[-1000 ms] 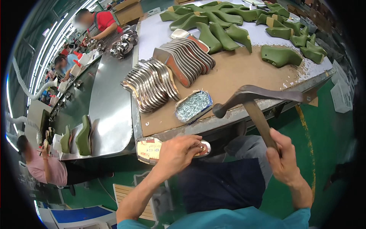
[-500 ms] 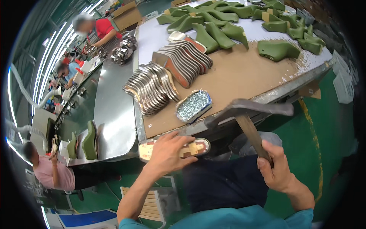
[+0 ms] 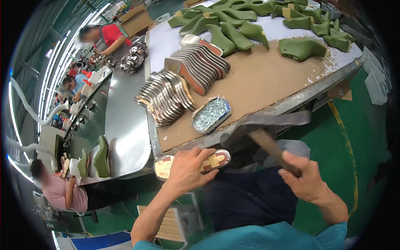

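Observation:
At the near edge of the table, my left hand (image 3: pixel 191 168) grips a shoe insole (image 3: pixel 164 167) with a silvery rim and a cream and brown face. My palm covers its middle, and what lies beneath it is hidden. My right hand (image 3: pixel 304 175) is closed round the wooden handle of a hammer (image 3: pixel 271 148). Its long dark head is blurred and hangs in the air to the right of the insole. Just beyond my left hand sits an open box of nails (image 3: pixel 212 114). Behind it stand rows of insoles with silvery edges (image 3: pixel 164 98) and brown faces (image 3: pixel 198 66).
Green shoe lasts (image 3: pixel 233 37) cover the far part of the table (image 3: pixel 250 89), with one last (image 3: pixel 302 49) lying apart. A metal worktop (image 3: pixel 127 112) adjoins on the left, bearing two more green lasts (image 3: pixel 101 157). Co-workers sit along the left. A slatted chair (image 3: pixel 166 225) stands below.
The hammer has swung left and slightly down, closer to the insole. My left hand keeps its hold, shifting a little. The person in pink at lower left has lowered a hand.

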`<state>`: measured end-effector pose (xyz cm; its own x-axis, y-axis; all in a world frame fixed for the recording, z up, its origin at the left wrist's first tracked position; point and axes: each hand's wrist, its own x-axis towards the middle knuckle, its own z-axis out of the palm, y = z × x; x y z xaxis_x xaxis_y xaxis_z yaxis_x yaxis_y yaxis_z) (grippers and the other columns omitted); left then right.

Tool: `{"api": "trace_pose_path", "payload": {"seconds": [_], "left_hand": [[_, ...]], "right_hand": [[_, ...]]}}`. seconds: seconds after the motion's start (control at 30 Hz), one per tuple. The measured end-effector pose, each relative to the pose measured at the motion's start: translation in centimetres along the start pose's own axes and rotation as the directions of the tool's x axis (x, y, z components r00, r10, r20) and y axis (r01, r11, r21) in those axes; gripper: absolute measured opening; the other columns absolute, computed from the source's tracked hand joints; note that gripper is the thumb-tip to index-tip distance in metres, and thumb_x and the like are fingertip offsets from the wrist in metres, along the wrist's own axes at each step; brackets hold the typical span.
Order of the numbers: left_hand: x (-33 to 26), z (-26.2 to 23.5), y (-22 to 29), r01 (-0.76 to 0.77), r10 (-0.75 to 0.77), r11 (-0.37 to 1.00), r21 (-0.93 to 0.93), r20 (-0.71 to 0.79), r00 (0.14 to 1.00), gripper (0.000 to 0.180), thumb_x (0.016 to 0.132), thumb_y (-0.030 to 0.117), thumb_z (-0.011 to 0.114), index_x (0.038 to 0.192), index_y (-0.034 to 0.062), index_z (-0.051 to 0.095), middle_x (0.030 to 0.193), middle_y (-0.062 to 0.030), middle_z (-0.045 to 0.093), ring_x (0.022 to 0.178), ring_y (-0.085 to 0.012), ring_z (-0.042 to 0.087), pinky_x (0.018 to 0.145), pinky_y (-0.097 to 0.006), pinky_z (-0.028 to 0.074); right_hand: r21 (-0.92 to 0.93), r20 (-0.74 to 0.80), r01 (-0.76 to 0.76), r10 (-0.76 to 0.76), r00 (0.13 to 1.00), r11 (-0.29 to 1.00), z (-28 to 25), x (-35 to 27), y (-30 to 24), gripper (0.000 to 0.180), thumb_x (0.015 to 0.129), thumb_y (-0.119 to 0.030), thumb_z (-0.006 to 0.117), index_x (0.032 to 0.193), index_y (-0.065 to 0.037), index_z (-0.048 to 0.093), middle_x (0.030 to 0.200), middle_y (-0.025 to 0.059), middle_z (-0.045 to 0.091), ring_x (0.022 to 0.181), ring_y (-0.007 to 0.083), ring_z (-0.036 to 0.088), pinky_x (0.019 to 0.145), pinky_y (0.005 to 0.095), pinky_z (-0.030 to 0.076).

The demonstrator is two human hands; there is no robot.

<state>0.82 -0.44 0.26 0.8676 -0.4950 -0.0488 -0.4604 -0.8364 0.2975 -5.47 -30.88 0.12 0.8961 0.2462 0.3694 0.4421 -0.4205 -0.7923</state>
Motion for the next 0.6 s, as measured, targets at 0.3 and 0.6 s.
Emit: {"api": "trace_pose_path", "payload": {"seconds": [0.3, 0.6], "left_hand": [[-0.2, 0.6, -1.0, -0.092, 0.093, 0.996, 0.014, -0.068, 0.993, 0.048, 0.071, 0.036, 0.075, 0.111, 0.0138, 0.06, 0.09, -0.0075, 0.058, 0.084, -0.0277, 0.06, 0.074, -0.039, 0.044], [-0.5, 0.8, -1.2, -0.08, 0.08, 0.997, 0.004, -0.115, 0.99, 0.048, 0.072, 0.039, 0.074, 0.11, 0.0135, 0.061, 0.09, -0.0069, 0.058, 0.084, -0.026, 0.06, 0.073, -0.039, 0.044]], "right_hand": [[-0.224, 0.296, -0.211, 0.273, 0.915, 0.952, 2.0, -0.1, -1.0, 0.038, 0.082, -0.007, 0.069, 0.119, -0.008, 0.058, 0.094, 0.0198, 0.066, 0.087, 0.0328, 0.066, 0.076, 0.0384, 0.054], [0.357, -0.424, 0.146, 0.02, 0.906, 0.923, 0.1, -2.6, -0.2, 0.049, 0.086, -0.005, 0.059, 0.13, 0.004, 0.039, 0.068, 0.0067, 0.054, 0.062, 0.0196, 0.057, 0.057, 0.0321, 0.049]]}}
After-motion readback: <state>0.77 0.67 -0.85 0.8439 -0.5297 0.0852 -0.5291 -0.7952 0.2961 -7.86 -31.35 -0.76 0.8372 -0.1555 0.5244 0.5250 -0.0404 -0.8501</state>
